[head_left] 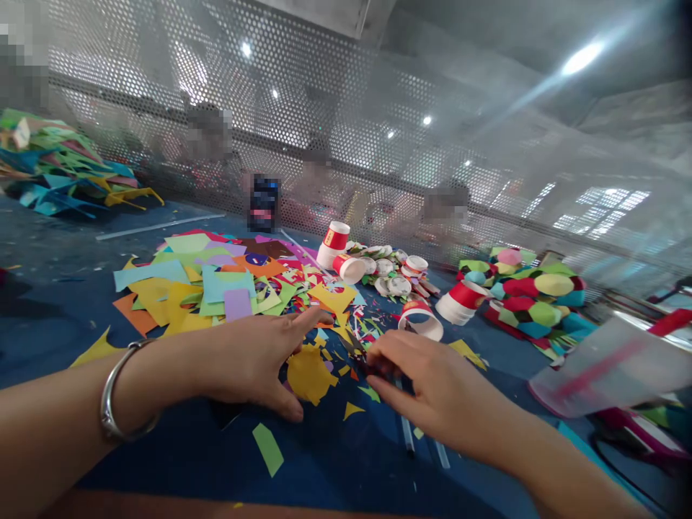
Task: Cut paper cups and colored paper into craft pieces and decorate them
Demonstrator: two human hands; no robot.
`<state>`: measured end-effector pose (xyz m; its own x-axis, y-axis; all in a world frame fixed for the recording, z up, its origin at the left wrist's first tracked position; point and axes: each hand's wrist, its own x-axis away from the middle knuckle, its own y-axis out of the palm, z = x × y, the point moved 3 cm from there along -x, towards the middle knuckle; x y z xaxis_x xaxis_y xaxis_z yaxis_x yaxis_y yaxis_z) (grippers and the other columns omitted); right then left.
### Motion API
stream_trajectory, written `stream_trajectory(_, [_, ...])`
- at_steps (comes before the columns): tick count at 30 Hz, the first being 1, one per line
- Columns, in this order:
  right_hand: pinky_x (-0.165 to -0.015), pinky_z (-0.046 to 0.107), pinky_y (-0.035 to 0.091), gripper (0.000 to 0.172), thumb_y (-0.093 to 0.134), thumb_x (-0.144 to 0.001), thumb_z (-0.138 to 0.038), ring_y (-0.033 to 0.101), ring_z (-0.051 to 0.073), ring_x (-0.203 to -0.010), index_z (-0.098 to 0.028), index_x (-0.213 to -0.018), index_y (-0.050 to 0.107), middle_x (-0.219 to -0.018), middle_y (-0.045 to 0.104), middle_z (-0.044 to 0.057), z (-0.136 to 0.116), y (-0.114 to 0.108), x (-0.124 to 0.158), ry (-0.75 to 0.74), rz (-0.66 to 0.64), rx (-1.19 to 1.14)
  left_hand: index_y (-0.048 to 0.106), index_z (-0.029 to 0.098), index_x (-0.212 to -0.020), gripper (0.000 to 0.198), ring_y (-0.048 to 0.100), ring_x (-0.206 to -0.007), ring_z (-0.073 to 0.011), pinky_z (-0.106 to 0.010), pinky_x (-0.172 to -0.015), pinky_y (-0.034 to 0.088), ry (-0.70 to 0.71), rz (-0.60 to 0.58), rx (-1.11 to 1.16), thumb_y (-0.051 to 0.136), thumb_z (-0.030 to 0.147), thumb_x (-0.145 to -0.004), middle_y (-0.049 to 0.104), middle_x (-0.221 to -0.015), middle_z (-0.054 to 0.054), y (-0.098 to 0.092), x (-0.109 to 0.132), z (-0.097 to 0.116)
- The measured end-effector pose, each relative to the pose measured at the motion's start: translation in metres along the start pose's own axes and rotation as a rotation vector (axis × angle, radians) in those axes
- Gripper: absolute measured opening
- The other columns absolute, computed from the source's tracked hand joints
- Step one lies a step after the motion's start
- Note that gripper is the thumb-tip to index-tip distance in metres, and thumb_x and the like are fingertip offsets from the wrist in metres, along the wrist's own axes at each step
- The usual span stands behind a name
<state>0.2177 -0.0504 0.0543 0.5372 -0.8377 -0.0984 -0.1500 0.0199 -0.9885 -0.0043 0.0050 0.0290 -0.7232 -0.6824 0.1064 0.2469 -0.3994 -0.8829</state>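
Observation:
My left hand (254,360) lies flat on the blue table, fingers spread, its thumb and forefinger framing a yellow paper piece (309,373). A silver bangle (116,393) circles that wrist. My right hand (427,389) reaches in from the right with its fingers curled over a small dark thing near the yellow piece; what it grips is hidden. Loose paper scraps (357,409) lie scattered between and below both hands.
A heap of coloured paper sheets (205,281) lies behind my left hand. Red-and-white paper cups (335,245) and cut cup rings (422,321) sit at centre back. A ball-like coloured paper craft (533,299) stands right, a translucent container (610,371) nearer. Perforated screen behind.

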Motion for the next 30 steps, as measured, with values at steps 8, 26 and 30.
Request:
stream_trajectory(8, [-0.066, 0.032, 0.043, 0.009, 0.06, -0.089, -0.025, 0.058, 0.021, -0.077, -0.018, -0.096, 0.06, -0.092, 0.065, 0.008, -0.011, 0.019, -0.026, -0.049, -0.043, -0.141, 0.019, 0.025, -0.153, 0.096, 0.064, -0.1, -0.0332, -0.038, -0.075, 0.047, 0.036, 0.081, -0.039, 0.066, 0.046, -0.072, 0.065, -0.121, -0.014, 0.008, 0.002, 0.01])
stream_trajectory(26, [-0.058, 0.025, 0.05, 0.027, 0.058, -0.095, -0.046, 0.06, 0.017, -0.077, -0.022, -0.106, 0.057, -0.09, 0.062, 0.004, 0.011, 0.038, -0.028, 0.21, 0.248, -0.896, 0.017, 0.03, -0.151, 0.081, 0.06, -0.111, -0.0325, -0.039, -0.087, 0.045, 0.118, 0.469, -0.112, 0.061, 0.033, -0.083, 0.056, -0.132, -0.012, -0.004, -0.009, 0.018])
stream_trajectory(30, [-0.056, 0.025, 0.05, 0.031, 0.062, -0.092, -0.046, 0.062, 0.017, -0.078, -0.022, -0.11, 0.057, -0.093, 0.064, 0.005, 0.011, 0.037, -0.027, 0.23, 0.281, -0.934, 0.019, 0.029, -0.15, 0.08, 0.059, -0.112, -0.0331, -0.04, -0.089, 0.045, 0.128, 0.462, -0.118, 0.061, 0.034, -0.083, 0.052, -0.136, -0.014, -0.002, -0.012, 0.017])
